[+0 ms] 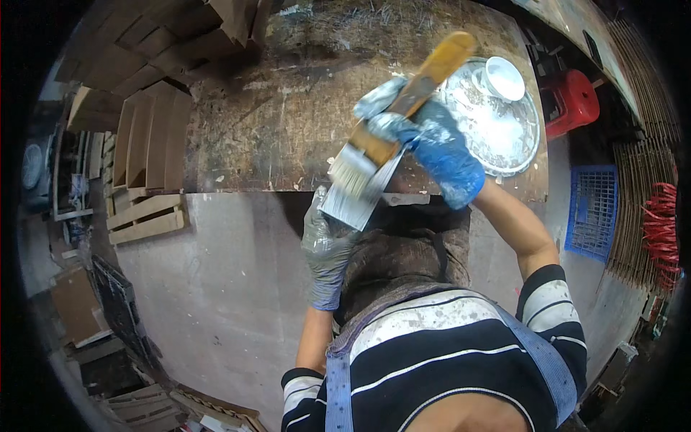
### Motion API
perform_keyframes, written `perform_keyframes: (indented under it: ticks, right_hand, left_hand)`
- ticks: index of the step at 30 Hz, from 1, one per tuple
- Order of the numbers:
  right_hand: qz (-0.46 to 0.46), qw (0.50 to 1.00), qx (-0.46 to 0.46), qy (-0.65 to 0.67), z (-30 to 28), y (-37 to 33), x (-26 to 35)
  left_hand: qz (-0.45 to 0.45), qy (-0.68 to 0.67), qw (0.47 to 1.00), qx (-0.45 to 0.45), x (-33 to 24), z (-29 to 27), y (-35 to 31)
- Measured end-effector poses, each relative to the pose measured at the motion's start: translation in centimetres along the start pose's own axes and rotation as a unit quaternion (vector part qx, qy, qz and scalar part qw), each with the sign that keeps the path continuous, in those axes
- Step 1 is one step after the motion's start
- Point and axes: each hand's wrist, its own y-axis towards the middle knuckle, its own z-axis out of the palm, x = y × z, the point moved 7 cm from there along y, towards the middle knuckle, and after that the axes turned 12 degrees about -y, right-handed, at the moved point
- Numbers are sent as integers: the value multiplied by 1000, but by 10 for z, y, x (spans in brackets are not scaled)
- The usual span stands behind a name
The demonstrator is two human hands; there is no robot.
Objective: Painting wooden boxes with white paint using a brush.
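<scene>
My right hand [445, 151], in a blue glove smeared white, grips a wide flat paintbrush [445, 63] with a yellow-brown wooden handle. The pale bristles lie over a flat rectangular piece [350, 214] whose upper face is coated white; motion blurs them a little. Near the table's front edge, my left hand [327, 248] holds this piece by its lower end, wearing a grey glove with white smears. What the piece is made of cannot be made out. At the right of the table rests a round tray [533, 140] covered in white paint, with a small white bowl [506, 78] in it.
The worn wooden table [288, 122] is scratched and paint-spotted. Brown boxes [151, 137] are stacked along the left. To the right are a red stool [576, 104], a blue plastic crate [592, 212] and a bundle of red strips [659, 234].
</scene>
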Motion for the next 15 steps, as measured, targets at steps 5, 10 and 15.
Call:
perform_keyframes:
  ticks: [5, 10, 15]
  right_hand:
    - [-21, 995, 24, -98, 22, 4, -29]
    - [21, 993, -11, -112, 21, 4, 7]
    - [31, 977, -33, -209, 10, 9, 2]
  left_hand:
    - [-41, -39, 998, 6, -6, -2, 10]
    - [20, 17, 1000, 5, -15, -8, 10]
    - [7, 0, 1000, -6, -22, -11, 11]
